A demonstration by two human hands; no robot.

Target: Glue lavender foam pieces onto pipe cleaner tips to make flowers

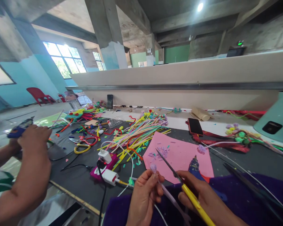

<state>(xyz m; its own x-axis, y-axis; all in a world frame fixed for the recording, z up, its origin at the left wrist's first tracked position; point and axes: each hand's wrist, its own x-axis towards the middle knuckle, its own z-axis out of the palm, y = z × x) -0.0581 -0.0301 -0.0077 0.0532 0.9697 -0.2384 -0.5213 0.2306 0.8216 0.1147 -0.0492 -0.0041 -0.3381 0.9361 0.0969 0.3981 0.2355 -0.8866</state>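
Note:
My left hand [145, 191] pinches a lilac pipe-cleaner stem [171, 197] just below its small rounded lilac head [153, 168]. In my right hand [200, 194] are yellow-handled tweezers [195, 202], their long metal tip pointing up and left over a pink sheet [179, 157]. Short cut lilac pipe-cleaner pieces [163, 151] are scattered on that sheet near the tip. A blue glue gun [194, 168] with a dirty nozzle lies just beyond my right hand, its body partly hidden. A finished-looking lilac pipe-cleaner flower [201, 149] rests at the sheet's right edge.
Left of me, a co-worker's hands [34, 138] hold a blue glue gun [20, 128]. A magenta power strip [97, 172] with chargers and cables, scissors [82, 148] and a heap of pipe cleaners [132, 135] cover the table. A phone [195, 126] lies at the back right.

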